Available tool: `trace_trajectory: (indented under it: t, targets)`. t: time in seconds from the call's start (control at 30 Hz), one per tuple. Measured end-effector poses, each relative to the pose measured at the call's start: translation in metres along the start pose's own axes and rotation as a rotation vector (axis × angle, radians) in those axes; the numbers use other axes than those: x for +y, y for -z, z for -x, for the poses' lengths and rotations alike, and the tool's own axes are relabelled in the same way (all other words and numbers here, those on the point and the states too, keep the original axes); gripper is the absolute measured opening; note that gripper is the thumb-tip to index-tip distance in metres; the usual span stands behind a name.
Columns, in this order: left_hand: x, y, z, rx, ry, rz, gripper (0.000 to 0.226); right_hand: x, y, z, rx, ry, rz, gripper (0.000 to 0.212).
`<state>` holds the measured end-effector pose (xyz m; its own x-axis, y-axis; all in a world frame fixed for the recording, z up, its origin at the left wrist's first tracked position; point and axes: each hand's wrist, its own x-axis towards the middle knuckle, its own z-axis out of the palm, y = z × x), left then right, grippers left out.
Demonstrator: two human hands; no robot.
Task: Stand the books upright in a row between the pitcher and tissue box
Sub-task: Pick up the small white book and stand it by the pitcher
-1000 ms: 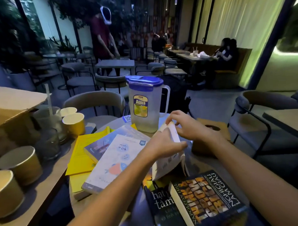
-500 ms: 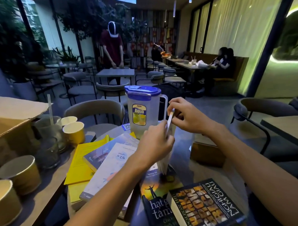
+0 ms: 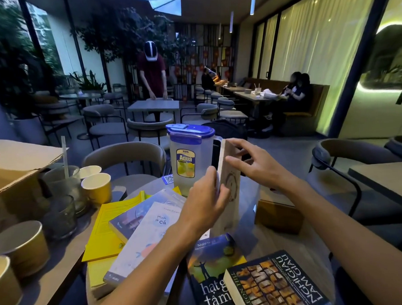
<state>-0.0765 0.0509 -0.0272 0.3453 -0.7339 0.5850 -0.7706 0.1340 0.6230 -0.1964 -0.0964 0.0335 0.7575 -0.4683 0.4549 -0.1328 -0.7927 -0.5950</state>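
A pale book (image 3: 229,187) stands upright on the round table, right beside the clear pitcher (image 3: 189,159) with a blue lid. My left hand (image 3: 206,202) grips its left edge low down. My right hand (image 3: 253,164) touches its upper right face with spread fingers. The wooden tissue box (image 3: 278,214) sits to the right, apart from the book. Flat on the table lie a white book (image 3: 150,234), a bluish book (image 3: 138,214), yellow books (image 3: 107,226), a dark blue book (image 3: 213,266) and a black book (image 3: 275,284).
Paper cups (image 3: 96,185) and glasses (image 3: 61,216) crowd the left table next to a cardboard box (image 3: 16,163). A chair (image 3: 125,159) stands behind the pitcher, another chair (image 3: 339,161) at right. People sit and stand at far tables.
The pale book has been raised from a tilted, low hold to standing upright beside the pitcher. My right hand has shifted from its top edge to its right face.
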Motion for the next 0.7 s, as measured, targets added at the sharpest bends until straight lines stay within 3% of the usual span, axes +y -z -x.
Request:
trace_trajectory:
  t: [0.13, 0.3, 0.4, 0.47, 0.6, 0.7]
  targets:
    - [-0.006, -0.007, -0.001, -0.04, -0.023, 0.056, 0.032, -0.002, -0.003, -0.001, 0.08, 0.045, 0.075, 0.055]
    - [-0.025, -0.002, 0.003, -0.077, 0.002, -0.01, 0.023, 0.015, -0.013, 0.011, 0.054, 0.129, 0.096, 0.042]
    - [-0.021, 0.017, -0.005, -0.055, -0.13, -0.109, 0.056, 0.016, -0.017, 0.012, 0.034, 0.19, 0.134, 0.048]
    - [-0.013, 0.033, -0.015, -0.022, -0.217, -0.215, 0.066, 0.015, -0.022, 0.011, 0.002, 0.221, 0.178, 0.052]
    - [-0.003, 0.054, -0.03, -0.071, -0.207, -0.421, 0.037, 0.018, -0.028, 0.004, 0.04, 0.2, 0.256, 0.043]
    - [-0.002, 0.064, -0.03, -0.094, -0.136, -0.378, 0.028, 0.024, -0.028, -0.001, 0.091, 0.12, 0.217, 0.03]
